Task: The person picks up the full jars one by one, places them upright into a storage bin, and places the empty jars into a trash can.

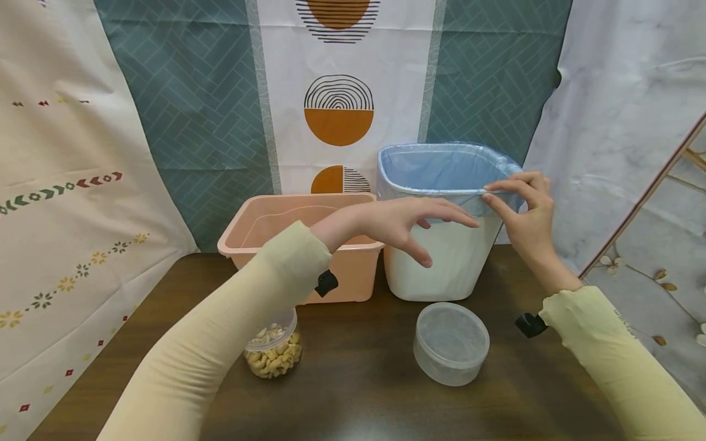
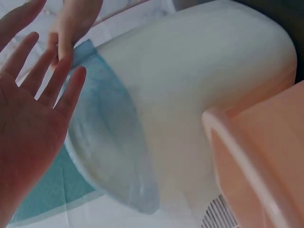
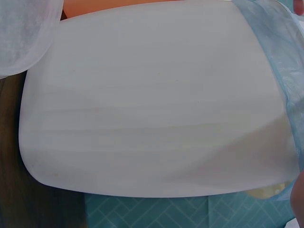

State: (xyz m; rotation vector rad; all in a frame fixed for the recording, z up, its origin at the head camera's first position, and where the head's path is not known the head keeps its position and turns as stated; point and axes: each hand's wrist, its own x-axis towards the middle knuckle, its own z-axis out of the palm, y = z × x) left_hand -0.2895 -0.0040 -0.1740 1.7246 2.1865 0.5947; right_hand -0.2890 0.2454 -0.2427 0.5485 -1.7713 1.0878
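The translucent blue plastic liner (image 1: 449, 174) folds over the top of the white tapered plastic bin (image 1: 441, 263), its front edge running left to right. The right hand (image 1: 526, 214) is nearer: fingers and thumb pinch that edge toward its right end. The left hand (image 1: 397, 225), fingers spread, holds nothing, leftward and apart

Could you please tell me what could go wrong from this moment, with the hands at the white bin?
The right hand pinches the blue liner near one corner of the white bin; a hard pull might tear it or drag it loose elsewhere. The clear container stands close in front, so shifting the bin could knock it. The left sleeve partly hides the jar of nuts in the head view; lowering that arm might bump it.
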